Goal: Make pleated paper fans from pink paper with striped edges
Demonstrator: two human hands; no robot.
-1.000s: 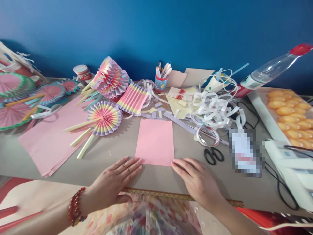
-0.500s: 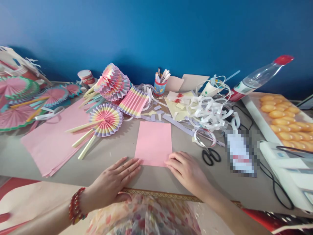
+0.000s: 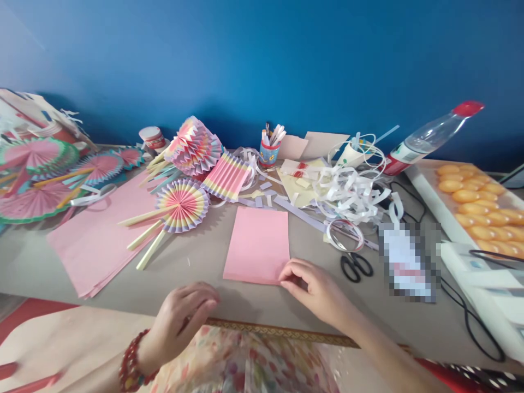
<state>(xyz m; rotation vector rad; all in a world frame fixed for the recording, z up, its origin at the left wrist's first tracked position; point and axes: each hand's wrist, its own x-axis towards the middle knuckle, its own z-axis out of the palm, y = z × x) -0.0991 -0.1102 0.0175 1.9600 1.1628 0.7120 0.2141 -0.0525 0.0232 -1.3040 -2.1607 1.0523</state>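
A pink sheet of paper (image 3: pixel 257 245) lies flat on the table in front of me, its near edge facing my body. At its near right corner, my right hand (image 3: pixel 313 289) is closed, thumb and forefinger pinching the paper. My left hand (image 3: pixel 184 314) is off the sheet, near the table's front edge to the left. Its fingers are loosely bent with the thumb a little apart, and nothing shows in them. Black-handled scissors (image 3: pixel 356 266) lie to the right of my right hand.
Larger pink sheets (image 3: pixel 102 234) lie to the left, with a pleated paper fan (image 3: pixel 183 206) at their right edge. Behind are a pen cup (image 3: pixel 269 153) and curled white ribbon (image 3: pixel 347 191). A roll of tape (image 3: pixel 345 236), a tilted bottle (image 3: pixel 426 142) and an orange-filled tray (image 3: pixel 466 210) are right.
My left hand has lifted off the paper's near left corner and drawn back toward me, its fingers bending. My right hand stays at the near right corner. The view has shifted slightly.
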